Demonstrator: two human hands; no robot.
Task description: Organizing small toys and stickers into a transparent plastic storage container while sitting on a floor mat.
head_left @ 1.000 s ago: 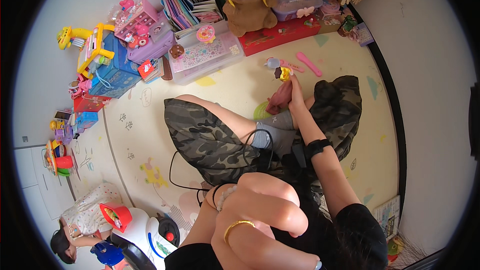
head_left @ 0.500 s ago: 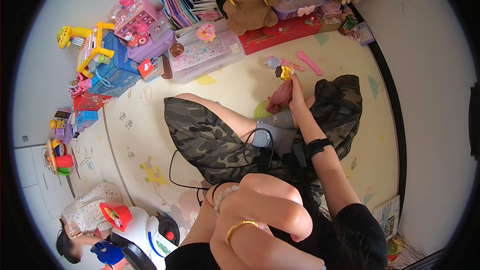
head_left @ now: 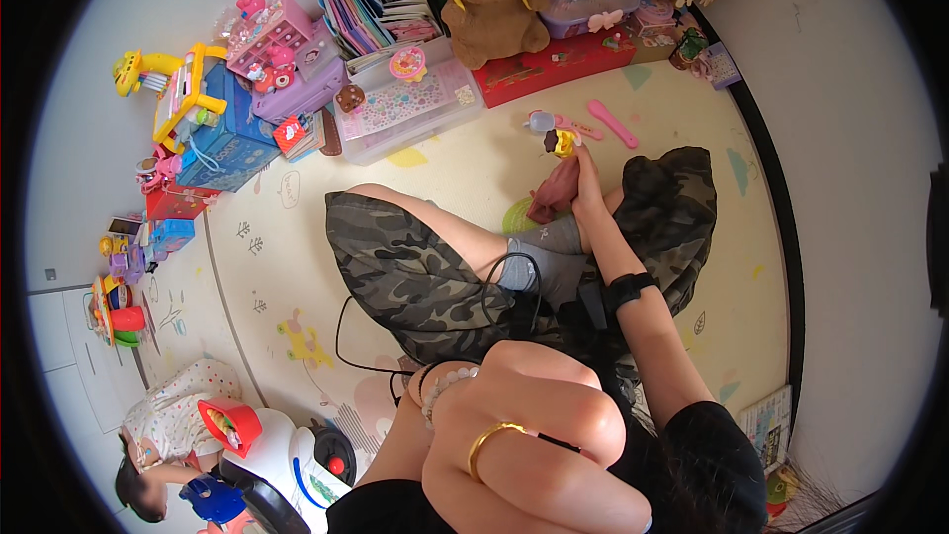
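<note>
My left hand [head_left: 529,445] is raised close to the camera, its fingers curled; whatever is between the fingertips is hidden. It wears a gold ring, and a pale bead bracelet [head_left: 442,394] circles the wrist. Stretched out past my crossed legs, my right hand [head_left: 586,173] grips a small yellow and brown toy [head_left: 561,143]. A dusty-pink cloth [head_left: 556,191] hangs beside that hand; whether it is part of the toy, I cannot tell. Just beyond lie a pink stick-shaped toy [head_left: 613,125] and a small clear bottle-like piece [head_left: 540,122].
Along the far wall stand a brown plush animal [head_left: 486,0], a red box [head_left: 554,69], a clear plastic bin [head_left: 410,114] and upright books [head_left: 381,5]. A blue box [head_left: 232,133] is at left. Another person [head_left: 178,415] is at lower left, near a white toy [head_left: 282,445].
My left hand has turned slightly and shifted a little to the right, its fingers curled closer together. My right hand and the toy in it have stayed almost still.
</note>
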